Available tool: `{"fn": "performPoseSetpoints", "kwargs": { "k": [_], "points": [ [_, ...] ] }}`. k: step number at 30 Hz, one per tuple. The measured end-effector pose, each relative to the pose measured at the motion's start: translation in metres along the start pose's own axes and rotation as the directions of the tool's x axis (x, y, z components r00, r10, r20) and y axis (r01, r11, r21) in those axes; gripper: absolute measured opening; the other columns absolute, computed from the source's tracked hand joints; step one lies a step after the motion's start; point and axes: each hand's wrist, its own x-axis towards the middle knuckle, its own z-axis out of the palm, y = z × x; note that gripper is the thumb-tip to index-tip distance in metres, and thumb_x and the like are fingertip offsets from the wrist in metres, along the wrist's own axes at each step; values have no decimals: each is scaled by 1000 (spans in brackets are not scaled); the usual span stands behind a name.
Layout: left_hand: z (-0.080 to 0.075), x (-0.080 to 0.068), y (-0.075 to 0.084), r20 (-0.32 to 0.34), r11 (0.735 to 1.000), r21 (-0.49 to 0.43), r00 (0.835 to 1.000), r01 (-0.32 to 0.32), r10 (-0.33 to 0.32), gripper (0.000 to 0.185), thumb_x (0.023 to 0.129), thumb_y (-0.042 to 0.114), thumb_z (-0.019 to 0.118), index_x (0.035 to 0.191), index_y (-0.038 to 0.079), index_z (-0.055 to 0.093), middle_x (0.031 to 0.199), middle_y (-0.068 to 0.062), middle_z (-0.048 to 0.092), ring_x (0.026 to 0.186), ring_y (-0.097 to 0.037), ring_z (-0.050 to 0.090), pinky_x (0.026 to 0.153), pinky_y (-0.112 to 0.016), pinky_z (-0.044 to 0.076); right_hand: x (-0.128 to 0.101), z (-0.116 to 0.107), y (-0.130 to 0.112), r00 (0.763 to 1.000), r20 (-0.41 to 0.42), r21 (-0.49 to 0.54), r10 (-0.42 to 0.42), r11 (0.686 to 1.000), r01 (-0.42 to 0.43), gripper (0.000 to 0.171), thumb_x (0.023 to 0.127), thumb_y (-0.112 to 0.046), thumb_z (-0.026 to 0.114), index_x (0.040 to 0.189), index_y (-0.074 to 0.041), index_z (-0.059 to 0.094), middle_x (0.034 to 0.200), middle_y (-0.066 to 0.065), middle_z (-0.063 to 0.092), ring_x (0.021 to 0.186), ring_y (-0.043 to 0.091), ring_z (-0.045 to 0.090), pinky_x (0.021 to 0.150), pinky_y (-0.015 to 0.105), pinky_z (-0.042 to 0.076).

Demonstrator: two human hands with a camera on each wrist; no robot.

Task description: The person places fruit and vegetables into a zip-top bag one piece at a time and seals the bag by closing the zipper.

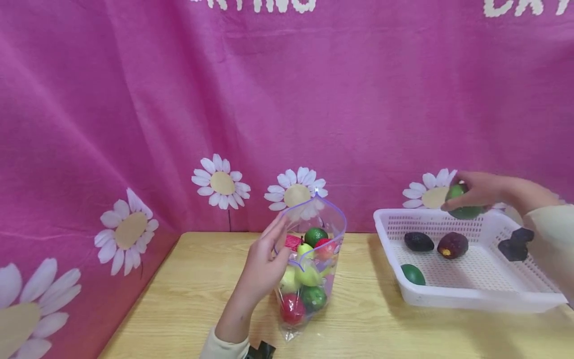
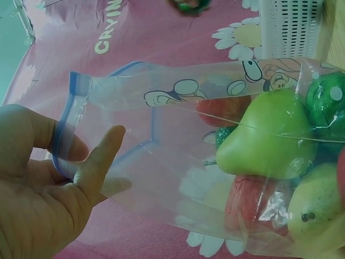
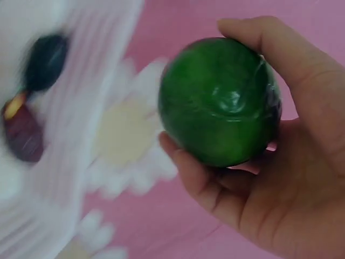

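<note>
My left hand (image 1: 263, 263) grips the blue-edged mouth of a clear zip bag (image 1: 306, 274), its thumb and fingers at the rim in the left wrist view. The bag stands on the table, its mouth spread apart. Through the plastic show a green pear (image 2: 269, 137), a red fruit (image 1: 292, 309) and several other green, yellow and red fruits. Above the back of the white basket (image 1: 457, 299), my right hand (image 1: 484, 192) holds a glossy round green fruit (image 3: 215, 102) between thumb and fingers.
Inside the basket lie a dark avocado-shaped fruit (image 1: 419, 242), a purple-brown fruit (image 1: 453, 246) and a green fruit (image 1: 413, 274). The wooden table (image 1: 358, 319) meets a pink daisy-print curtain (image 1: 358, 114) at the back and left.
</note>
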Motion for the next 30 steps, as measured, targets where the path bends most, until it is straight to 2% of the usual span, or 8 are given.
{"fn": "performPoseSetpoints", "kwargs": {
  "k": [3,5,6,10,13,16,22,30],
  "points": [
    [-2,-1,0,-10,1000,4,1000,7,-7,62,93,-8,52,153,0,40,165,-5,29,88,-13,60,43,-16,33,0,2,-45,979,-141,-81,-145,988,135,59,85,-31,82,122,0,47,99,13,60,87,27,58,65,34,53],
    [-2,-1,0,-7,1000,6,1000,14,-14,63,93,-7,52,154,0,40,166,-4,29,63,-7,48,44,-15,33,-3,7,-74,948,-196,-100,-252,966,237,57,84,-28,83,123,-4,50,101,12,61,87,25,58,65,33,51],
    [-2,-1,-1,-5,1000,6,1000,16,-16,63,93,-6,53,154,0,40,166,-4,29,56,-6,40,44,-15,33,-5,11,-88,927,-219,-100,-306,952,290,56,84,-26,83,125,-5,51,104,13,61,89,25,58,67,33,51],
    [-1,-1,-3,-8,1000,6,1000,9,-9,63,92,-7,54,153,-2,40,165,-5,29,53,-6,39,45,-15,34,-12,34,-138,813,-313,-109,-491,869,482,58,84,-19,83,133,-9,55,120,14,57,97,26,59,74,35,54],
    [0,-1,-4,-10,1000,-5,1000,-17,17,62,91,-8,53,152,-4,40,165,-8,30,88,-15,63,45,-15,34,-13,55,-166,734,-376,-112,-566,814,570,63,81,-18,85,135,-9,54,124,12,56,102,24,59,78,37,57],
    [2,2,-4,3,999,-16,999,-41,41,62,92,-8,53,152,-5,40,165,-9,30,129,-25,52,46,-15,33,-10,74,-185,677,-429,-102,-598,777,622,63,79,-18,87,131,-5,54,119,11,58,100,21,59,79,35,58],
    [4,5,-3,1,998,-1,998,-64,64,60,93,-6,53,151,-5,41,164,-9,32,143,-26,42,47,-15,33,0,100,-208,678,-440,-40,-588,767,640,65,80,-19,87,136,-5,56,125,16,53,101,26,60,77,34,59],
    [2,2,-2,3,1000,-16,1000,-9,9,60,94,-6,53,153,-1,41,165,-5,32,132,-26,51,47,-16,36,6,119,-221,667,-453,-55,-591,766,641,68,82,-18,84,142,-5,55,122,20,54,97,27,62,75,35,59]
  ]
}}
